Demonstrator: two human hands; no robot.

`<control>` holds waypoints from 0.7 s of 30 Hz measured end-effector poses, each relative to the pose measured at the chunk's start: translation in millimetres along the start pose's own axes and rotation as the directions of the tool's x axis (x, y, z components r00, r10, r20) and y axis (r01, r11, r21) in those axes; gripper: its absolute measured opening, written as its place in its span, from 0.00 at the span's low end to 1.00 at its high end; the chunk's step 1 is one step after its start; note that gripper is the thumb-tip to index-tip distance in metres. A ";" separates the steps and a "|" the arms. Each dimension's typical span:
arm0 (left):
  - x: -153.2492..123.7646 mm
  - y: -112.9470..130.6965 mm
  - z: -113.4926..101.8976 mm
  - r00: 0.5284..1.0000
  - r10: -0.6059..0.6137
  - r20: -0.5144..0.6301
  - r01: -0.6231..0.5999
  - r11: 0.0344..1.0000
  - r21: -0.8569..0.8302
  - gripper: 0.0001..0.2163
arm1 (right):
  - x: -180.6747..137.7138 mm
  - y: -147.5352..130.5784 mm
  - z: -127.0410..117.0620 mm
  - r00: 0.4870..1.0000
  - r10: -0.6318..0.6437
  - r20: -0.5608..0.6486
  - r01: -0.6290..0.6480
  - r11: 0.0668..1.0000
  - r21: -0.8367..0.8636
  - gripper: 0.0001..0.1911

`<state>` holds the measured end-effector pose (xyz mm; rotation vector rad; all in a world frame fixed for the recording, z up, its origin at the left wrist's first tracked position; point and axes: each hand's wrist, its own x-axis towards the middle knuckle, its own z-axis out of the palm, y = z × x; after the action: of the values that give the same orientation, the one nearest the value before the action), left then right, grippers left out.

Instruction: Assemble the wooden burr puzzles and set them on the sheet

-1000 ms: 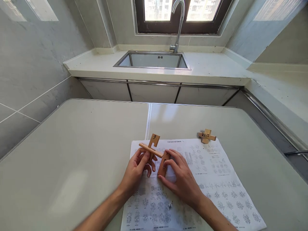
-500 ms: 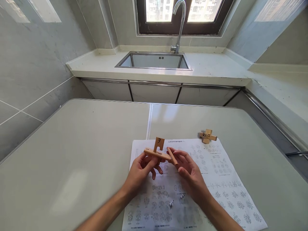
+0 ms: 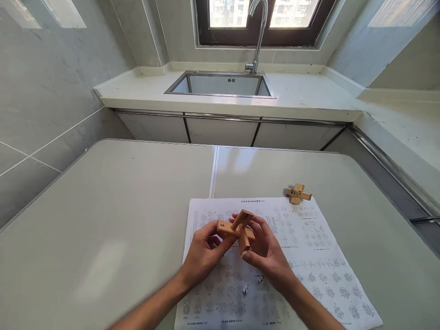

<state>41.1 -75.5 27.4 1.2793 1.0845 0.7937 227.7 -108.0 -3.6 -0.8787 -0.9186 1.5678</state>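
Observation:
Both my hands hold a small cluster of wooden puzzle pieces (image 3: 238, 230) just above a printed instruction sheet (image 3: 309, 256). My left hand (image 3: 203, 251) pinches the piece marked with a 2 from the left. My right hand (image 3: 267, 251) is curled round the crossing pieces from the right and below. The pieces are notched bars that cross one another at angles. A second little wooden cross (image 3: 297, 194), with a number inked on it, lies on the table at the sheet's far right corner, beyond reach of either hand.
The grey table (image 3: 103, 220) has a seam down its middle. Behind it runs a white counter (image 3: 302, 98) with a steel sink (image 3: 222, 84) and a tall tap (image 3: 256, 34) under a window. A tiled wall stands at the left.
The right hand has brought its loose bar into the two pieces held by the left hand. The cluster has tilted and moved slightly right and closer to me.

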 end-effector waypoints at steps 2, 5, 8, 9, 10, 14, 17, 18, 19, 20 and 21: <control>-0.7 -1.1 0.2 0.999 0.048 0.008 -0.049 0.996 0.068 0.14 | -0.2 0.6 -0.5 1.000 0.003 0.001 -0.003 1.000 -0.014 0.35; -1.1 -7.5 -0.7 0.994 0.101 0.032 -0.105 0.981 0.164 0.12 | -0.4 0.9 -2.0 1.000 0.002 -0.012 -0.002 0.999 -0.036 0.35; -1.7 -16.0 -1.7 0.984 0.159 0.081 -0.174 0.953 0.250 0.10 | -1.9 2.2 -3.1 0.999 -0.010 -0.033 0.007 0.998 -0.063 0.36; -2.1 -18.0 -1.8 0.980 0.172 0.096 -0.192 0.943 0.272 0.10 | -2.6 2.6 -3.1 0.999 -0.010 -0.035 0.007 0.997 -0.077 0.36; -2.5 -19.2 -1.8 0.978 0.178 0.107 -0.202 0.935 0.290 0.10 | -3.3 2.9 -3.0 0.999 -0.010 -0.038 0.007 0.996 -0.093 0.36; -3.1 -17.9 -1.7 0.978 0.151 0.140 -0.189 0.931 0.312 0.11 | -4.1 1.0 -2.4 0.998 -0.028 -0.061 0.019 0.990 -0.139 0.36; -2.3 -17.3 -2.0 0.978 0.138 0.156 -0.182 0.931 0.316 0.11 | -3.0 -2.2 -3.1 0.996 -0.037 -0.079 0.026 0.991 -0.131 0.35; -2.0 -17.8 -2.1 0.978 0.133 0.160 -0.178 0.932 0.316 0.10 | -2.6 -3.1 -3.5 0.996 -0.036 -0.083 0.025 0.992 -0.126 0.35; -1.6 -18.5 -2.2 0.978 0.129 0.163 -0.175 0.934 0.313 0.10 | -2.5 -3.7 -3.9 0.996 -0.034 -0.083 0.024 0.992 -0.123 0.35; -1.4 -19.2 -2.3 0.978 0.127 0.166 -0.174 0.936 0.307 0.10 | -2.6 -4.2 -4.3 0.996 -0.035 -0.081 0.024 0.992 -0.125 0.35; -1.2 -19.8 -2.4 0.978 0.127 0.166 -0.173 0.937 0.303 0.10 | -2.9 -4.5 -4.8 0.997 -0.037 -0.074 0.027 0.991 -0.132 0.35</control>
<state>36.4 -78.9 8.2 1.6820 1.0321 0.6440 234.3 -109.7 -1.4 -1.0049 -0.9846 1.4491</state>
